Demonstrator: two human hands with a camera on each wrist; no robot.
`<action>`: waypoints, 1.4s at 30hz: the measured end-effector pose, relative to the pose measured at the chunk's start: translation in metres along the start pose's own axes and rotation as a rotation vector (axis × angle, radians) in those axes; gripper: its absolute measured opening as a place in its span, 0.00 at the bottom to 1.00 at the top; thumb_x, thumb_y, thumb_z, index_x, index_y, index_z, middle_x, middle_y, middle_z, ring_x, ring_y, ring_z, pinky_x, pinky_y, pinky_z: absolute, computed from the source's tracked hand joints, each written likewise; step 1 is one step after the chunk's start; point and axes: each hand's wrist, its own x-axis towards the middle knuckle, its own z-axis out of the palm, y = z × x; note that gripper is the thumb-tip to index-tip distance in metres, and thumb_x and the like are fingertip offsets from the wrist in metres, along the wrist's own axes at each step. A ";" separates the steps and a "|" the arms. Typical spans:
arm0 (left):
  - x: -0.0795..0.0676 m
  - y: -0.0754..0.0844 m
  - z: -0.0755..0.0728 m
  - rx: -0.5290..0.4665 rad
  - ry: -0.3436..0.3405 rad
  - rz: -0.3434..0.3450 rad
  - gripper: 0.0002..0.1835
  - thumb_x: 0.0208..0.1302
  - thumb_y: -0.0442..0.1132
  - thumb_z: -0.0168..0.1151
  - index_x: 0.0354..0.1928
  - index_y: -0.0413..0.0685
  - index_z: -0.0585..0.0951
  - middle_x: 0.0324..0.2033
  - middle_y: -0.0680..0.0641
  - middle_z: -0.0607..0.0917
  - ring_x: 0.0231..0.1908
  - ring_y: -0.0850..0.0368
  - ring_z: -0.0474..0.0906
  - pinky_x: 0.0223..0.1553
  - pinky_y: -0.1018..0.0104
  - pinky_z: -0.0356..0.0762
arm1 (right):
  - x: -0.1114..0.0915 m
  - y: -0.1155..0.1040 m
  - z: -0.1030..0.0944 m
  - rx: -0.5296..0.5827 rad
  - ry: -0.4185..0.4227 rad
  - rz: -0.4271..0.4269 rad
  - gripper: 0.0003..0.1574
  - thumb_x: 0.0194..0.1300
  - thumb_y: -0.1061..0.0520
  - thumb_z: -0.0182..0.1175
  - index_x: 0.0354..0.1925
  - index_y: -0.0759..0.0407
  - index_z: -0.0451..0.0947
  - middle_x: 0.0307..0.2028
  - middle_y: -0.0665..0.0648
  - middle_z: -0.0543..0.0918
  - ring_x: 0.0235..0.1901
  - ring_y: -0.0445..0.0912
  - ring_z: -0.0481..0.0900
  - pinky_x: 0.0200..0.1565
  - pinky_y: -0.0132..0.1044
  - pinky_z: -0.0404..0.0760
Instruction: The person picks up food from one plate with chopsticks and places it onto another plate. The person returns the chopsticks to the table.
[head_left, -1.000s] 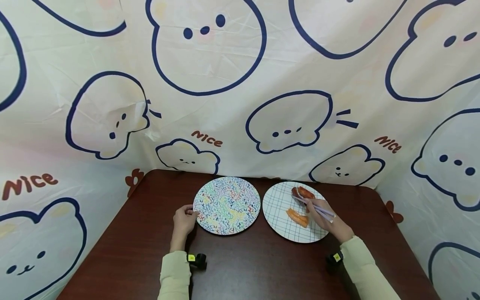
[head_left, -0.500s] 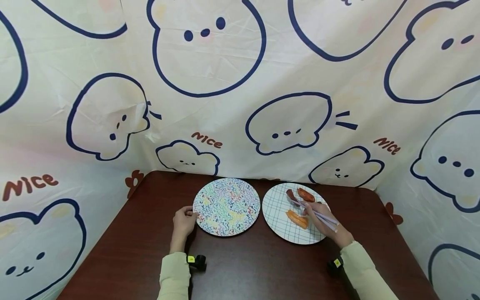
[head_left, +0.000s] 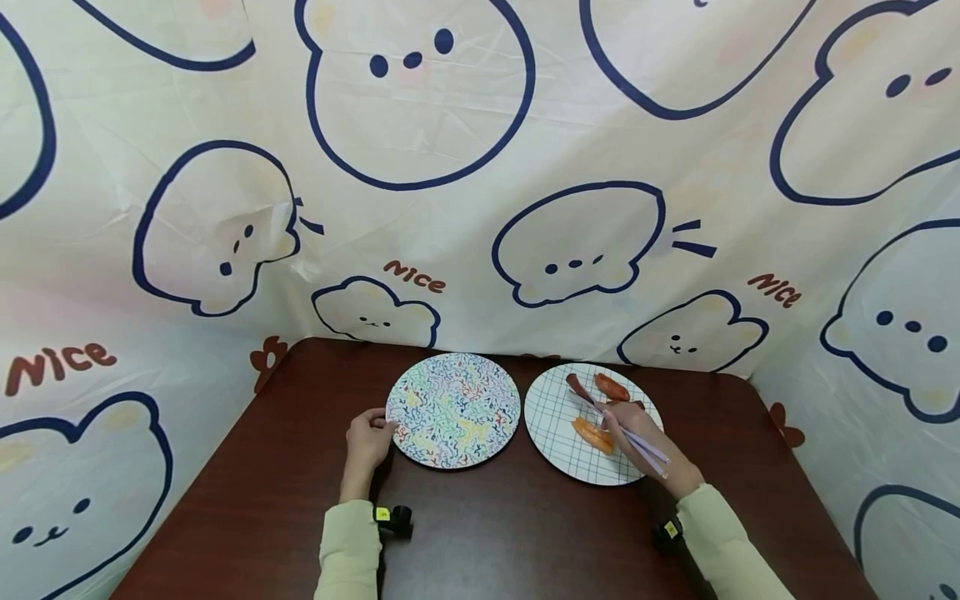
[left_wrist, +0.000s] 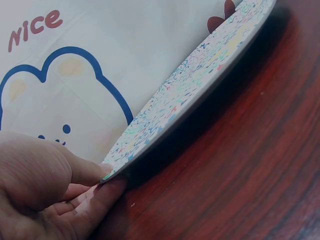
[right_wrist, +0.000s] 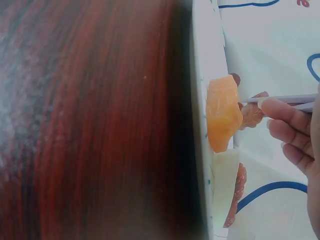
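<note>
My left hand (head_left: pixel 367 442) pinches the left rim of a round plate (head_left: pixel 453 408) with a multicoloured squiggle pattern, thumb on top and fingers beneath in the left wrist view. Pale purple chopsticks (head_left: pixel 647 450) are held in my right hand (head_left: pixel 656 458) over the grid-patterned plate (head_left: pixel 551 429). At their tips is a narrow brown piece of food (head_left: pixel 577 386); whether it is lifted cannot be told. Beside it lie a reddish-brown piece (head_left: pixel 612 387), like a chicken wing, and an orange piece (head_left: pixel 594 435). The right wrist view also shows a pale green piece (right_wrist: pixel 225 182).
Both plates are side by side on the dark brown table (head_left: pixel 480 533), near its back edge. A cartoon-printed cloth (head_left: pixel 465 242) hangs behind the table and along both sides. A small black device (head_left: pixel 395 521) is strapped to each wrist.
The chopsticks and the brown piece at their tips have shifted left across the grid plate, away from the reddish-brown piece. My left hand stays at its plate's rim.
</note>
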 end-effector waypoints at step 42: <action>-0.001 0.001 0.000 0.031 0.017 0.003 0.19 0.71 0.35 0.60 0.59 0.31 0.78 0.41 0.37 0.81 0.38 0.47 0.80 0.36 0.58 0.76 | 0.008 -0.026 0.019 -0.257 0.367 -0.585 0.19 0.69 0.63 0.58 0.53 0.73 0.82 0.35 0.57 0.88 0.37 0.49 0.83 0.43 0.45 0.81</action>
